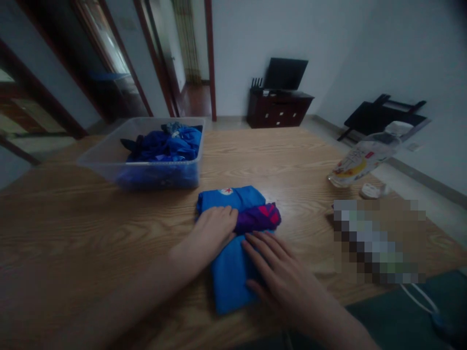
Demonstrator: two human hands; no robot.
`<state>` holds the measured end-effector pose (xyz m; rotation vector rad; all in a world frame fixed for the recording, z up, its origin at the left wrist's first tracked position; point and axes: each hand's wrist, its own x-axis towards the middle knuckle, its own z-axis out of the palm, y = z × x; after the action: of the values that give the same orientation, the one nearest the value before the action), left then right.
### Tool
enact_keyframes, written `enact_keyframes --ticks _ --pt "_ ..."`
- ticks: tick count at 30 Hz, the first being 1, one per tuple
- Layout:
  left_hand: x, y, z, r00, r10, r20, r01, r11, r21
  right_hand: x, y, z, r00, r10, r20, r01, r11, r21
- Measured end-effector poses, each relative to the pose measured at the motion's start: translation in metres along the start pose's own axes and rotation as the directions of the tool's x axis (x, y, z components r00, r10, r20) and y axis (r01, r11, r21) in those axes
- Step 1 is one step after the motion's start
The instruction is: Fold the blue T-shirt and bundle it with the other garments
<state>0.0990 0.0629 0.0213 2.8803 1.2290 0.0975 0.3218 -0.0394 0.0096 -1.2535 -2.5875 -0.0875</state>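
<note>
A blue piece of fabric (233, 272) lies folded into a long strip on the table in front of me. Across it sits a rolled purple cloth (257, 218) with a pink pattern at its right end. Beyond the roll, the far part of the blue fabric shows a round white badge with a red star (226, 191). My left hand (217, 223) is closed over the left end of the purple roll, its fingertips bent down onto it. Flat on the near part of the blue fabric, just below the roll, rests my right hand (272, 262), fingers stretched out.
A clear plastic bin (160, 175) holding crumpled blue clothes (164, 143) stands at the back left of the wooden table (248, 155). To the right are a tilted plastic bottle (365, 158), a small white object (369, 191) and a blurred-out item (379, 243) with a white cord.
</note>
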Motion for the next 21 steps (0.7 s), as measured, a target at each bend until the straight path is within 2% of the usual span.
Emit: enact_keyframes --ticks 3,6,10,13,18,21 --pt "0.008 -0.003 -0.002 0.997 0.042 0.058 -0.039 0.997 -0.062 -0.005 -0.016 0.007 0.999 -0.034 0.043 0.033 0.999 0.025" --pt "0.010 -0.018 -0.020 0.995 0.026 0.094 -0.008 0.983 -0.184 -0.009 -0.017 0.013 0.996 -0.052 0.072 0.051 0.999 0.011" --pt "0.000 -0.045 -0.060 0.988 -0.143 0.061 0.156 0.920 -0.360 -0.008 -0.006 0.017 0.993 -0.100 0.055 0.100 0.995 -0.004" --pt "-0.017 -0.059 -0.076 0.964 -0.239 0.113 0.262 0.809 -0.527 0.001 0.000 0.024 0.991 -0.137 0.005 0.137 0.990 -0.033" --pt "-0.037 -0.063 -0.065 0.967 -0.210 0.141 0.230 0.494 -0.838 0.022 0.000 0.038 0.988 -0.117 -0.105 0.107 0.990 -0.093" --pt "-0.043 -0.060 -0.058 0.974 -0.160 0.158 0.214 0.439 -0.873 0.027 0.003 0.033 0.974 -0.117 -0.196 0.094 0.988 -0.120"
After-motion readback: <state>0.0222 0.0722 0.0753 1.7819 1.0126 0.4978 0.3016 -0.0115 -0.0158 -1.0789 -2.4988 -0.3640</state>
